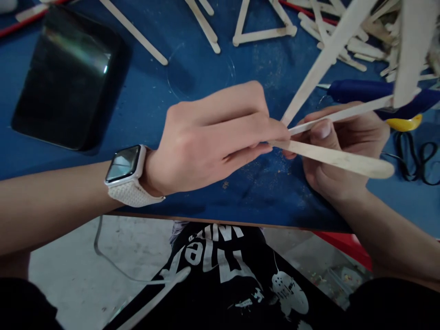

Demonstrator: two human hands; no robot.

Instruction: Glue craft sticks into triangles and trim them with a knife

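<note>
My left hand (pixel 220 137), with a watch (pixel 124 164) on its wrist, reaches in from the left. Its fingertips pinch the end of a craft stick (pixel 338 158) that points right. My right hand (pixel 347 142) is closed, its thumb pressing on a joined craft-stick frame (pixel 347 112). One long stick (pixel 319 73) of that frame slants up and away, and another stick (pixel 414 46) rises close to the camera. The sticks meet at the left fingertips, which hide the joint. Just beyond the right hand lies a blue glue gun (pixel 357 91) with a yellow trigger (pixel 405 123).
A glossy black box-like object (pixel 65 82) sits at left on the blue table (pixel 202 204). A craft-stick triangle (pixel 264 35) and loose sticks (pixel 137 34) lie at the back. More sticks (pixel 364 46) pile up at back right. A black cord (pixel 409 156) is at right.
</note>
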